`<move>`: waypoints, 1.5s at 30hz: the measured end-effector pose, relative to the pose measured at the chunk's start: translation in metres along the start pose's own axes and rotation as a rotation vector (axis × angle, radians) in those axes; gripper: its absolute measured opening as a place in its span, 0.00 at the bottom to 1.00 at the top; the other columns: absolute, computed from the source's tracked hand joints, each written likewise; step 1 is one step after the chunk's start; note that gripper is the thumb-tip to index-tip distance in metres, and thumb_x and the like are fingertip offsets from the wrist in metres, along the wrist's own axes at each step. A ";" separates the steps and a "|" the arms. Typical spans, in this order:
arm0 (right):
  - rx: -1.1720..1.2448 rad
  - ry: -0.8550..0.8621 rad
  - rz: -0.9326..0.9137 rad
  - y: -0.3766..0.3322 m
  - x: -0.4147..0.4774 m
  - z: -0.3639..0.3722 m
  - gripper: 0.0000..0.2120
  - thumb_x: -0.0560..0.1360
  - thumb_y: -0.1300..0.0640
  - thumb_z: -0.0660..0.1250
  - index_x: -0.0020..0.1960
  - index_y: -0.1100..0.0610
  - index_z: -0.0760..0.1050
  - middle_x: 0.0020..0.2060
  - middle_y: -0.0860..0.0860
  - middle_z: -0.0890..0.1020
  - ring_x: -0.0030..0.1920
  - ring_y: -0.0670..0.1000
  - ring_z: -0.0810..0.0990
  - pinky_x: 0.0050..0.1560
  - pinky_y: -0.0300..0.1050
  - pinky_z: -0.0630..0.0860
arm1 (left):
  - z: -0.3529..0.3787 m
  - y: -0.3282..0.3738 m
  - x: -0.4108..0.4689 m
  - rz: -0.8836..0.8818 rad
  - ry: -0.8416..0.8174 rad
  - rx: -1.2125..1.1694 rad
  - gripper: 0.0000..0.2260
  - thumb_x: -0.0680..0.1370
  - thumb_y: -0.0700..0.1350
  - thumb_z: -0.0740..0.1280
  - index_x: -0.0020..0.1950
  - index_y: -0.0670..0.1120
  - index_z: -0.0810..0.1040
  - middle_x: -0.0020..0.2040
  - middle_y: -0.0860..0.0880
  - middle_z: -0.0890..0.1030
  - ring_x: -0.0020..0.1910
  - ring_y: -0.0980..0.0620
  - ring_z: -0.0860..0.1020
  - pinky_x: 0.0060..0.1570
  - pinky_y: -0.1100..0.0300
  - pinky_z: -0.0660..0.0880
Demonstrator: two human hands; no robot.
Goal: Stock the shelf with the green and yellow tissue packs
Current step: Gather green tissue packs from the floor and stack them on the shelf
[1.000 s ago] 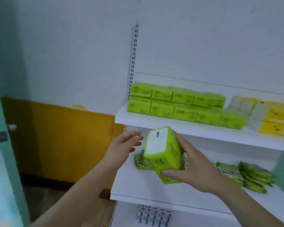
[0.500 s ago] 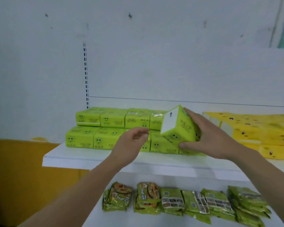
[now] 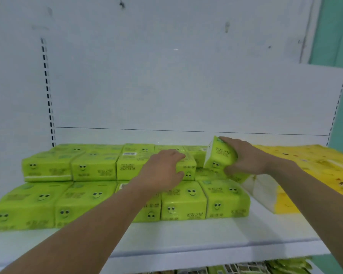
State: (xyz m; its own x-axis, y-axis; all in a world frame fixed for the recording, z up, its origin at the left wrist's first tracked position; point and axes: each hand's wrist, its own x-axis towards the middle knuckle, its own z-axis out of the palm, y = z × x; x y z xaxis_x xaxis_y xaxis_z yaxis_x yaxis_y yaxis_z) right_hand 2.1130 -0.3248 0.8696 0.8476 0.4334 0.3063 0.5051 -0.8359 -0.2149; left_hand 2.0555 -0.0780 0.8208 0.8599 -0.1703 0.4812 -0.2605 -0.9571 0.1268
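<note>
Green tissue packs [image 3: 95,171] with smiley faces fill the left of the white shelf [image 3: 206,240] in two layers. My right hand [image 3: 244,159] grips one green pack [image 3: 219,156], tilted, at the right end of the upper layer. My left hand [image 3: 162,171] lies flat on the neighbouring upper-layer green pack [image 3: 187,169], fingers together, holding nothing. Yellow tissue packs [image 3: 309,169] are stacked to the right of the green ones.
The white back panel [image 3: 186,95] rises behind the packs, with slotted uprights at both sides. A teal wall [image 3: 339,32] shows at the far right. Green snack packets [image 3: 285,266] lie on the lower shelf below the front edge.
The view has moved closer to the shelf. My right hand carried the green pack up and right onto the upper layer. My left hand came down onto the pack beside it.
</note>
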 end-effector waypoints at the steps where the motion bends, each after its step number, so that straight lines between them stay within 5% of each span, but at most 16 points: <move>1: -0.021 -0.028 0.017 0.000 0.008 0.001 0.51 0.63 0.53 0.77 0.77 0.48 0.51 0.71 0.53 0.65 0.68 0.55 0.66 0.65 0.48 0.67 | 0.003 -0.004 0.006 0.018 -0.016 0.010 0.25 0.77 0.52 0.64 0.74 0.53 0.64 0.73 0.53 0.66 0.72 0.52 0.62 0.71 0.54 0.59; 10: -0.198 -0.272 -0.051 -0.011 0.060 0.033 0.50 0.57 0.45 0.68 0.77 0.45 0.54 0.71 0.51 0.67 0.69 0.53 0.66 0.68 0.48 0.65 | 0.018 -0.026 0.023 0.067 -0.002 0.001 0.23 0.78 0.52 0.63 0.72 0.54 0.65 0.71 0.54 0.69 0.70 0.52 0.65 0.70 0.54 0.60; 16: -0.165 -0.316 -0.117 -0.019 0.059 0.047 0.49 0.63 0.48 0.67 0.78 0.48 0.46 0.78 0.50 0.51 0.76 0.50 0.49 0.75 0.47 0.47 | 0.018 -0.023 0.022 0.074 0.017 0.019 0.21 0.79 0.51 0.61 0.72 0.54 0.65 0.71 0.54 0.68 0.70 0.53 0.65 0.70 0.55 0.59; 23: -0.162 -0.252 -0.150 -0.021 0.043 0.045 0.49 0.63 0.44 0.64 0.77 0.46 0.41 0.78 0.50 0.49 0.77 0.49 0.47 0.76 0.50 0.45 | 0.014 -0.013 0.019 0.018 0.021 -0.085 0.21 0.78 0.51 0.63 0.72 0.53 0.67 0.71 0.54 0.69 0.70 0.54 0.65 0.70 0.57 0.57; 28: 0.094 -0.101 -0.210 -0.039 0.008 0.029 0.39 0.74 0.59 0.68 0.77 0.45 0.51 0.77 0.46 0.55 0.75 0.46 0.52 0.73 0.41 0.50 | -0.001 -0.007 -0.009 -0.127 0.191 -0.380 0.16 0.78 0.49 0.64 0.66 0.55 0.73 0.66 0.57 0.74 0.67 0.57 0.69 0.67 0.60 0.62; 34: 0.440 0.152 -0.383 -0.100 -0.047 0.074 0.29 0.73 0.64 0.67 0.71 0.47 0.67 0.66 0.44 0.72 0.65 0.40 0.68 0.65 0.35 0.61 | -0.033 -0.013 -0.118 -0.302 0.409 -0.739 0.11 0.78 0.38 0.66 0.54 0.53 0.79 0.50 0.58 0.82 0.51 0.60 0.79 0.57 0.63 0.73; 38: 0.516 0.024 -0.530 -0.170 -0.083 0.115 0.24 0.76 0.61 0.65 0.70 0.46 0.67 0.69 0.46 0.70 0.70 0.47 0.65 0.68 0.40 0.60 | -0.051 -0.022 -0.223 -0.520 0.534 -0.926 0.11 0.78 0.36 0.64 0.57 0.46 0.80 0.52 0.52 0.83 0.51 0.57 0.81 0.52 0.67 0.76; 45: 0.632 -0.257 -0.745 -0.337 -0.157 0.185 0.23 0.77 0.59 0.65 0.69 0.45 0.68 0.67 0.41 0.70 0.65 0.39 0.66 0.69 0.42 0.63 | -0.081 -0.047 -0.425 -0.958 0.695 -0.908 0.10 0.79 0.41 0.64 0.58 0.49 0.80 0.52 0.53 0.84 0.52 0.57 0.81 0.54 0.62 0.75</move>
State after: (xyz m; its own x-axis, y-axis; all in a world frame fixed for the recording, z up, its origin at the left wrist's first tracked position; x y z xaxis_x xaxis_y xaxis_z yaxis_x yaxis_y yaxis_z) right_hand 1.8396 -0.0489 0.7224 0.2528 0.8940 0.3700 0.8509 -0.0234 -0.5248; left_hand 1.6666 0.0581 0.6808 0.5508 0.8153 0.1786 -0.1343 -0.1246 0.9831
